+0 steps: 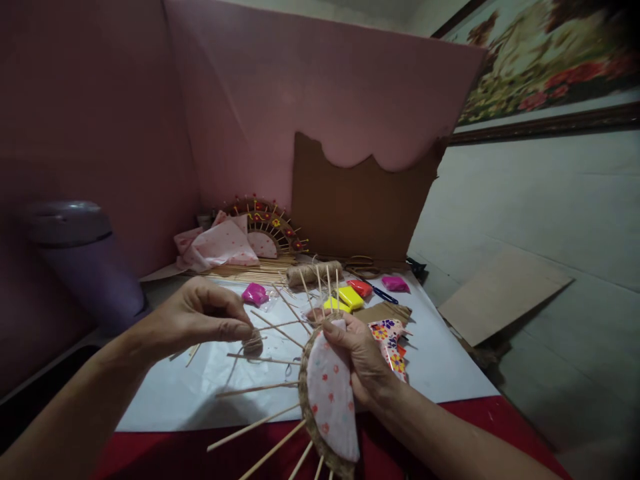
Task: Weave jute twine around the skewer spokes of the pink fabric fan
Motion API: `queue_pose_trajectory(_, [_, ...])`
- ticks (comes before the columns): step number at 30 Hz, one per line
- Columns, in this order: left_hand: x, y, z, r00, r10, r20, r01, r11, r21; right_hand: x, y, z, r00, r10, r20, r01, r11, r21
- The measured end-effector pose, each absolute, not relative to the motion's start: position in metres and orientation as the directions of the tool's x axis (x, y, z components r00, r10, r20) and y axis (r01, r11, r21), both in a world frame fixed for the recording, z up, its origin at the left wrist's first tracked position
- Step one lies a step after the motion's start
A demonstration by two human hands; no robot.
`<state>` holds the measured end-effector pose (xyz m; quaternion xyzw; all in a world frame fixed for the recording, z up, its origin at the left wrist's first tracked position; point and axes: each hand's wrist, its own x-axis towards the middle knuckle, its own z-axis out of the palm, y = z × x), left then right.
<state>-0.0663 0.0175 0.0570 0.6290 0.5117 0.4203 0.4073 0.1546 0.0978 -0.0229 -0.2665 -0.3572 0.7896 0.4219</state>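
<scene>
My right hand (pixel 367 353) grips a half-round fan frame covered in white fabric with small red flowers (pixel 330 387), its thumb on the fabric near the top. Braided brown twine (pixel 303 387) edges the curve, and thin wooden sticks (pixel 257 427) radiate from it. To the left, my left hand (pixel 213 313) is closed in a pinch at the end of a thin strand of twine (pixel 280 325) that runs toward the frame's upper edge. Just below those fingertips is a small ball of twine (pixel 253 344); whether it rests on the table I cannot tell.
A finished-looking decorated fan (pixel 275 223) and folded pink cloth (pixel 220 243) lie at the back. A twine roll (pixel 313 275), scissors (pixel 363 267), yellow packets (pixel 350 298), pink packets (pixel 255 293) and a patterned pouch (pixel 390 343) lie on white paper. Cut cardboard (pixel 360 207) stands behind.
</scene>
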Motion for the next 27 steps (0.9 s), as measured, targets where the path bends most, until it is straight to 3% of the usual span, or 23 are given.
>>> queue_pose_trajectory(7, [-0.067, 0.032, 0.039, 0.090, 0.993, -0.079, 0.217, 0.058, 0.975, 0.158, 0.100, -0.015, -0.522, 0.850, -0.078, -0.504, -0.381, -0.775])
queue_pose_trajectory(13, [-0.036, 0.047, -0.003, 0.214, 0.935, -0.284, 0.179, 0.248, 0.952, 0.159, 0.098, -0.013, -0.536, 0.843, -0.031, -0.511, -0.353, -0.784])
queue_pose_trajectory(17, [-0.024, 0.045, -0.004, 0.148, 0.985, -0.087, -0.129, 0.106, 0.986, 0.160, 0.100, -0.013, -0.529, 0.848, -0.035, -0.507, -0.349, -0.788])
queue_pose_trajectory(21, [-0.026, 0.042, 0.007, 0.027, 0.996, 0.082, -0.495, -0.058, 0.867, 0.160, 0.103, -0.014, -0.519, 0.852, -0.070, -0.496, -0.367, -0.787])
queue_pose_trajectory(24, [-0.023, 0.040, 0.007, 0.103, 0.991, 0.083, -0.621, -0.001, 0.783, 0.158, 0.103, -0.014, -0.521, 0.850, -0.073, -0.507, -0.377, -0.775])
queue_pose_trajectory(27, [-0.015, 0.038, 0.003, 0.158, 0.987, 0.037, -0.629, 0.072, 0.774, 0.157, 0.100, -0.015, -0.521, 0.852, -0.059, -0.525, -0.374, -0.765])
